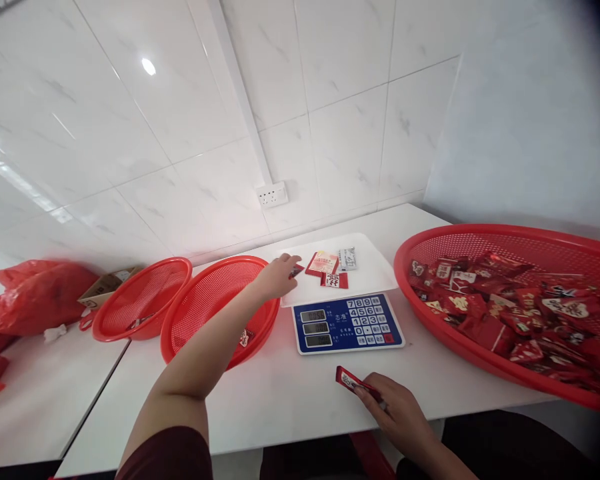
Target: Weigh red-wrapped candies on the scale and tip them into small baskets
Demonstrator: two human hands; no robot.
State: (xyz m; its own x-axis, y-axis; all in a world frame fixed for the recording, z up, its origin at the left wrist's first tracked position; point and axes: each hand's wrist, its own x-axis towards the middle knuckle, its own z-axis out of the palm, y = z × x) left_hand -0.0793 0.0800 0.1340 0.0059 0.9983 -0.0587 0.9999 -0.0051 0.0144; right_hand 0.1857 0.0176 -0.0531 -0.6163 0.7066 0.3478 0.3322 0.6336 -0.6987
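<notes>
My left hand (279, 275) is over the left edge of the white scale pan (373, 267), its fingers closed on a small dark-red packet (296, 271) that they partly hide. Beside it on the pan lie a larger red-and-cream packet (322, 263), a silver-white sachet (347, 259) and a small red snack packet (334, 280). In front of the pan is the scale's blue keypad panel (350, 323), with three displays. My right hand (397, 410) is near the table's front edge, gripping a narrow red snack packet (349, 380) between thumb and fingers.
A large red basket (405, 267) full of red packets stands at the right. Two red baskets, one nearer (167, 333) and one farther (100, 327), hold a few packets on the left. Beyond are a cardboard box (103, 287) and red plastic bags (45, 297).
</notes>
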